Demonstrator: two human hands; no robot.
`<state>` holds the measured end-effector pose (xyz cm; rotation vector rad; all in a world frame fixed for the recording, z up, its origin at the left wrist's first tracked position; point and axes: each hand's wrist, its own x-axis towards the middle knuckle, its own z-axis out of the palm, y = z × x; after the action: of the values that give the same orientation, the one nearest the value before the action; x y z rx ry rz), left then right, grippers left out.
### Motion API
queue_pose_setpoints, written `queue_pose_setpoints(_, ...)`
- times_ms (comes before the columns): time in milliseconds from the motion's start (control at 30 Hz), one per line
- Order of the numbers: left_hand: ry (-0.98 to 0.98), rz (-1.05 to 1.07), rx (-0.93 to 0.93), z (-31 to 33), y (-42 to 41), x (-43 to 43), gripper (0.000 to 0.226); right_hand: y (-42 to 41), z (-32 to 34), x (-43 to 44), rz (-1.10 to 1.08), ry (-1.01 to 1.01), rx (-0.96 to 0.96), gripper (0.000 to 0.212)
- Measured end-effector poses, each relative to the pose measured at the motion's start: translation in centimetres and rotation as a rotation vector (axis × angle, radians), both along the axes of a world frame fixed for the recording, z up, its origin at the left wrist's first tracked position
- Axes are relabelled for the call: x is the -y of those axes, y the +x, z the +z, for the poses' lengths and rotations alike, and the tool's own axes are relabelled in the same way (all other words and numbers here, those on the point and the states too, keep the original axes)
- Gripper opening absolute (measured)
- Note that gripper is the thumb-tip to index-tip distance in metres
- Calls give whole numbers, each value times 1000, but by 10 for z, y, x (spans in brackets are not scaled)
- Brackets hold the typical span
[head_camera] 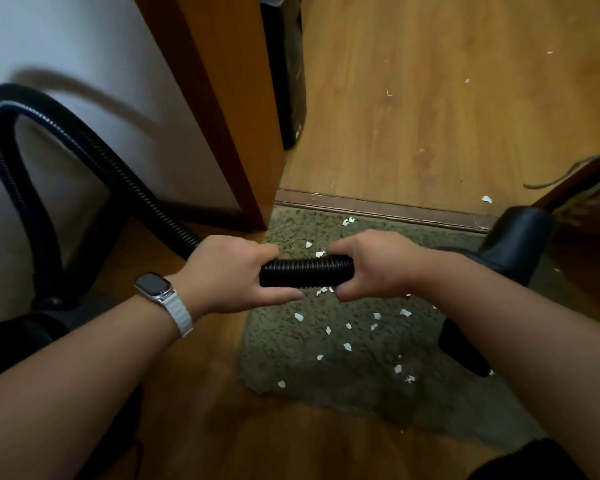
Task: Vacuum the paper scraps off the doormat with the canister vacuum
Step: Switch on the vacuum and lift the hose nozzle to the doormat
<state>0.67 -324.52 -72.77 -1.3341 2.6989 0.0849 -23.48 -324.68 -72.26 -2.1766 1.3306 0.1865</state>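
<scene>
I had both hands wrapped round the black ribbed hose [305, 271], my left hand [232, 271] and my right hand [378, 268] close together with the fingers curled about it. They held that stretch level above the doormat [361, 403]. To the left the hose rose in a tall loop against the wall and dropped to the canister vacuum [21, 336] on the floor at my near left. Its working end ran on past my right hand, and I could not tell where the mouth lay.

The paper scraps [347, 347] lay scattered over the shaggy green mat, most of them below and nearer than my hands, a few by the far threshold [378, 206].

To do this well, I judged, the right hand should lead the mouth low onto the pile while the left fed slack and kept the loop from kinking. Slow, overlapping passes from near to far would suit, since the shag would likely cling to the bits and a quick sweep might only flick such light paper aside.
</scene>
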Motion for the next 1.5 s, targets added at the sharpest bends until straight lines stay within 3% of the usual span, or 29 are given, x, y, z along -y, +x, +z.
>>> queue_pose_setpoints(200, 110, 105, -132, -18, -41, -4, 67, -32, -13, -23, -294, 17, 41, 20)
queue_pose_setpoints(300, 206, 169, -180, -24, -63, -27, 62, -46, -11, -47, -410, -84, -84, 39)
queue_pose_setpoints(367, 298, 236, -270, -28, -73, -38, 59, -51, -6, -66, -620, -162, -55, 45)
queue_pose_setpoints(433, 382, 290, -383, -29, -84, -47, 60, -53, -2, -82, -932, -202, 67, 42)
queue_pose_setpoints(533, 411, 309, -446, -22, -103, -67, 57, -46, 0, -98, -1332, 72, 336, 42)
queue_pose_setpoints(633, 347, 251, -446, -11, -121, -92, 51, -36, 1, -101, -1518, 301, 735, 43)
queue_pose_setpoints(700, 299, 196, -447, -6, -127, -106, 40, -33, 4, -96, -1582, 283, 822, 39)
queue_pose_setpoints(767, 302, 129, -435, -4, -128, -116, 29, -31, 4, -94, -1596, 235, 798, 43)
queue_pose_setpoints(867, 292, -15, -419, -1, -117, -117, 28, -27, 6, -92, -1494, 134, 644, 38)
queue_pose_setpoints(967, 144, -222, -281, -1, -88, -104, 38, -33, 11, -90, -1355, 95, 570, 32)
queue_pose_setpoints(1100, -83, -417, -88, -14, -28, -73, 41, -62, 15, -92, -1203, 20, 398, 44)
queue_pose_setpoints(1233, -277, -418, -94, -13, 11, -37, 59, -87, 18, -100, -1129, 1, 328, 49)
queue_pose_setpoints(1367, -259, -458, -180, -14, -3, -44, 65, -98, 20, -106, -972, -66, 195, 57)
queue_pose_setpoints(1500, -152, -631, -210, -34, -56, -89, 64, -102, 28, -109, -806, -150, 53, 58)
